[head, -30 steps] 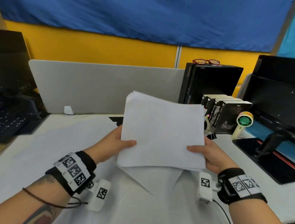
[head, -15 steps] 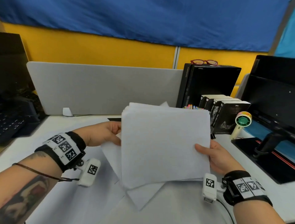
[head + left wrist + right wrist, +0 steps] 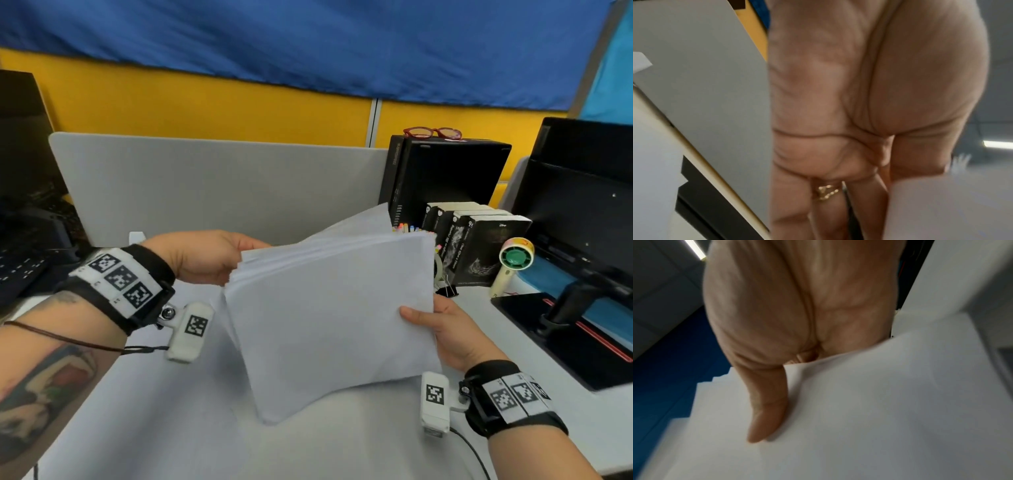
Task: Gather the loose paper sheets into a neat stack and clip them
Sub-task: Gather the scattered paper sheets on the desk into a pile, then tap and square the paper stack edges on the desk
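Note:
A stack of white paper sheets [image 3: 325, 318] stands tilted over the white desk [image 3: 342, 452], one lower corner down near the desktop. My right hand [image 3: 435, 325] grips its right edge, thumb flat on the front sheet [image 3: 879, 402]. My left hand [image 3: 236, 253] holds the upper left corner, fingers behind the sheets [image 3: 951, 203] and thumb at the edge. The top edges of the sheets are slightly fanned. A black binder clip [image 3: 447, 291] lies on the desk just behind the stack's right edge, above my right hand.
Black books [image 3: 479, 246], coloured pens and a small hand fan [image 3: 513, 260] stand at the back right. Red glasses [image 3: 433, 132] lie on a black box. A monitor [image 3: 582, 212] stands right, a keyboard [image 3: 20, 270] left, a grey divider [image 3: 205, 185] behind.
The stack has turned from facing me to a slant with one corner down. My left hand went from the left edge up to the top corner. The stray lower sheets are now in the stack.

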Tool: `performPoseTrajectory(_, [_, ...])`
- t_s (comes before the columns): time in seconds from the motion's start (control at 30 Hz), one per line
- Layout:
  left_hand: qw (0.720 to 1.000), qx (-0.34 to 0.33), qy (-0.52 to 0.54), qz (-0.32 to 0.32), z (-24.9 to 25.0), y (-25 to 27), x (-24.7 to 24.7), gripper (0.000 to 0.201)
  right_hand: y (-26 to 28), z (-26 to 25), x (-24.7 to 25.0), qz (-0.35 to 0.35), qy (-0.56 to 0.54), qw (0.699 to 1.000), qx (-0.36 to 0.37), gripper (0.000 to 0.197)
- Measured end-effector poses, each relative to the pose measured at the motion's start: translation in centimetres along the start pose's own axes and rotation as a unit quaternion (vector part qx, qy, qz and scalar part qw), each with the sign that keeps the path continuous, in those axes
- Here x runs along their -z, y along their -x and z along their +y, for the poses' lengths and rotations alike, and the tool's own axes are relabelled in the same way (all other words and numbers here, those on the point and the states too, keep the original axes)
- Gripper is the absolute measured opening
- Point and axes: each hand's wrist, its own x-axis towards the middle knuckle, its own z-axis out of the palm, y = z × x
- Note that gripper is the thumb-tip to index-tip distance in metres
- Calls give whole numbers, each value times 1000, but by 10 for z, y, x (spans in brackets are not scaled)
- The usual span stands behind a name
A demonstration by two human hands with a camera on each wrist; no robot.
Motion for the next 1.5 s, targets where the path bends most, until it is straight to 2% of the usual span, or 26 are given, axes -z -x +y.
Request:
performPoseTrajectory(0.03, [999, -12, 31, 6, -2, 2, 4, 49, -1, 0, -1, 15, -3, 1000, 5, 42])
performPoseTrajectory(0.13, [989, -37, 138, 26, -18, 5, 20, 93, -5, 0, -4, 57, -24, 998, 16, 35])
performPoseTrajectory(0.2, [983, -55, 166, 46, -34, 6, 26, 101, -8, 2, -4, 74, -48, 996, 18, 35])
performPoseTrajectory(0.33, [982, -70, 147, 94, -70, 0, 16, 78, -11, 10, -6, 91, -77, 993, 16, 38])
performPoseTrajectory(0.47, [953, -130, 168, 214, -83, -18, -15, 89, -11, 16, -14, 87, -89, 992, 17, 38])
performPoseTrajectory(0.57, [919, -174, 144, 322, -76, -31, -34, 70, -7, 11, -18, 75, -24, 996, 52, 38])
performPoseTrajectory(0.67, [899, -207, 107, 371, -60, -38, -44, 65, -8, 7, -18, 84, 67, 990, 92, 38])
performPoseTrajectory(0.77, [893, -228, 92, 376, -51, -38, -42, 62, -7, 4, -19, 108, 124, 975, 148, 49])
performPoseTrajectory(0.87, [898, -235, 76, 365, -54, -37, -43, 68, -4, -4, -23, 109, 95, 969, 198, 64])
performPoseTrajectory(0.97, [896, -216, 82, 378, -67, -35, -46, 74, -3, -5, -24, 115, 73, 969, 207, 80])
performPoseTrajectory(1.03, [915, -182, 64, 355, -81, -33, -50, 73, -1, 1, -22, 87, 88, 978, 168, 77])
performPoseTrajectory(1.1, [939, -135, 41, 313, -97, -33, -54, 62, 1, 8, -19, 51, 137, 982, 120, 64])
performPoseTrajectory(1.13, [944, -115, 36, 307, -105, -34, -55, 54, 2, 11, -19, 48, 171, 978, 112, 57])
performPoseTrajectory(1.2, [939, -102, 27, 327, -111, -35, -55, 45, 2, 9, -25, 68, 256, 953, 143, 42])
performPoseTrajectory(1.27, [911, -133, 3, 389, -102, -32, -50, 66, 2, -1, -39, 66, 313, 931, 176, 41])
performPoseTrajectory(1.3, [882, -167, -33, 439, -92, -27, -48, 84, 1, -7, -48, 53, 330, 923, 191, 45])
performPoseTrajectory(1.37, [795, -265, -180, 515, -65, -11, -47, 114, 1, -22, -64, 26, 380, 895, 234, 49])
performPoseTrajectory(1.4, [743, -311, -281, 521, -51, 0, -46, 118, 2, -30, -74, 10, 409, 872, 268, 46])
performPoseTrajectory(1.43, [701, -338, -376, 502, -38, 10, -44, 114, 3, -38, -84, -10, 433, 849, 302, 43])
performPoseTrajectory(1.47, [681, -341, -455, 461, -27, 19, -41, 100, 5, -46, -96, -29, 444, 833, 330, 43])
performPoseTrajectory(1.5, [683, -330, -507, 408, -18, 28, -35, 79, 6, -52, -108, -47, 441, 825, 351, 43])
